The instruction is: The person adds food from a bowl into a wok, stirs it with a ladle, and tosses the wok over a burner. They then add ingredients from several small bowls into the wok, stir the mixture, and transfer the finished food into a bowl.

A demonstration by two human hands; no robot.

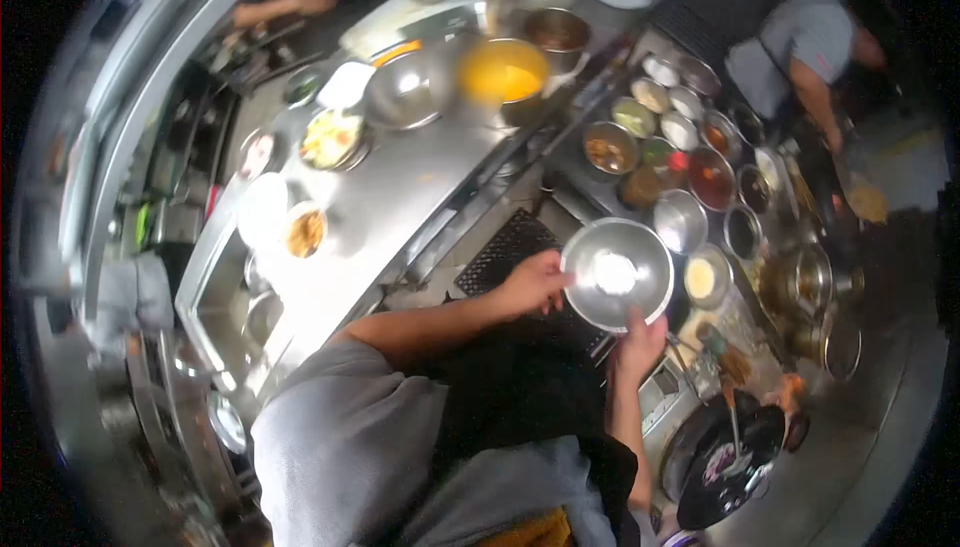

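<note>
A shiny metal mixing bowl [610, 282] is held in front of my body, its open side facing up toward me, with a bright glare inside. My left hand [535, 285] grips its left rim, the fingers partly hidden under the edge. At the near right side, my right hand [640, 342] has its thumb over the rim and its other fingers beneath. Just beyond the bowl, another metal bowl [680, 222] stands among several ingredient containers. A bowl with pale yellow contents [701, 277] lies to the right of it.
On the left is a steel counter [400, 182] with an orange-yellow bowl [510, 69], a large metal bowl [405, 87] and a vegetable bowl [332, 137]. A black wok [730, 467] with a ladle sits at lower right. A co-worker [810, 47] stands at upper right. A perforated mat [510, 247] covers the floor.
</note>
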